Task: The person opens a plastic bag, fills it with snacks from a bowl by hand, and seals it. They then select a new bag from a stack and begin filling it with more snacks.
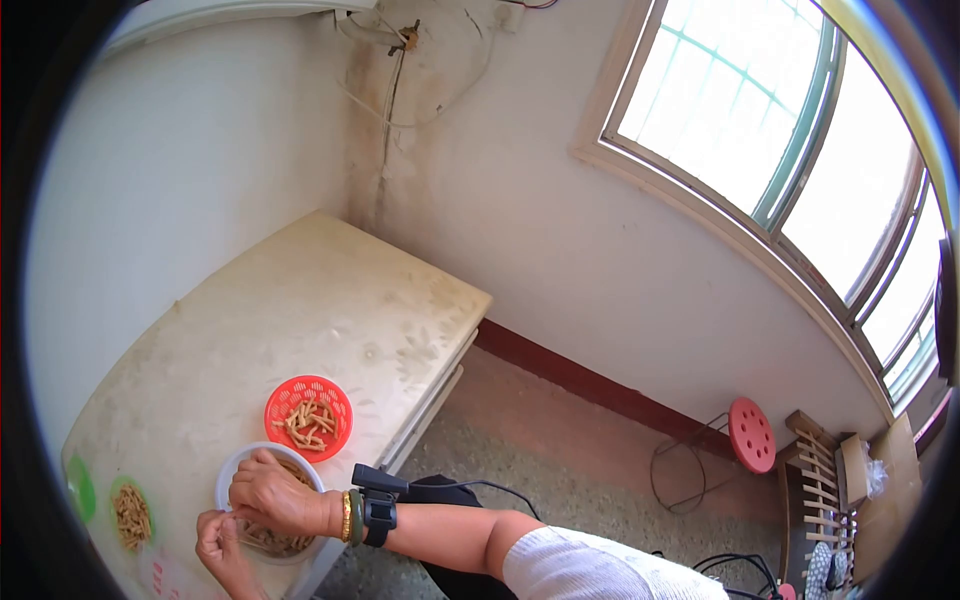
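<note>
Right hand (272, 495) curled over white bowl (232, 466), tan sticks (278, 542) jumbled directly beneath; left hand (222, 548) pinched alongside, hold unclear.

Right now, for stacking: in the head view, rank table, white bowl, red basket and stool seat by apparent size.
1. table
2. white bowl, nearer and partly covered
3. red basket
4. stool seat, but farthest away

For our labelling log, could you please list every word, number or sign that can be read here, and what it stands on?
Nothing here reads clearly.
Red marks on the pale sheet by the left hand: too small and blurred to read.
Black wrist device on the right arm: no legible text.
Red basket and white bowl: no print visible.
</note>
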{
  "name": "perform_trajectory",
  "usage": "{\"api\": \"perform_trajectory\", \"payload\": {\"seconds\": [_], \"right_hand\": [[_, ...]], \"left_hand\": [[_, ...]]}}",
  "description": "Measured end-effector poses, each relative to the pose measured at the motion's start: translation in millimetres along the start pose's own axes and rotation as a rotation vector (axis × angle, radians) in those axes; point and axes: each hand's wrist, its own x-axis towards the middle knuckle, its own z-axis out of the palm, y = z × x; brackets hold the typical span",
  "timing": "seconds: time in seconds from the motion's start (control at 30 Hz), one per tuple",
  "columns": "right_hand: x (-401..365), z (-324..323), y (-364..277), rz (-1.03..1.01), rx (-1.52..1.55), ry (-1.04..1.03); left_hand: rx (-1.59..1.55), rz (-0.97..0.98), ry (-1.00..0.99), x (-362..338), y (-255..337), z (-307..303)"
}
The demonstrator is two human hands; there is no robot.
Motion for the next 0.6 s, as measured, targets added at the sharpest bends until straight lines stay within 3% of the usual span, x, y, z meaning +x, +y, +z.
{"api": "perform_trajectory", "payload": {"seconds": [0.27, 0.43, 0.6], "right_hand": [[2.1, -0.4, -2.2, -0.014, -0.007, 0.0], [4.6, -7.2, 0.7, 0.013, 0.021, -0.052], [6.4, -19.2, 19.2, 0.054, -0.036, -0.034]], "left_hand": [[-0.031, 0.124, -0.017, 1.9, 4.5, -2.5], [-0.156, -0.044, -0.026, -1.6, 5.3, -3.2], [-0.195, -0.089, 0.019, 3.2, -5.7, -15.9]]}}
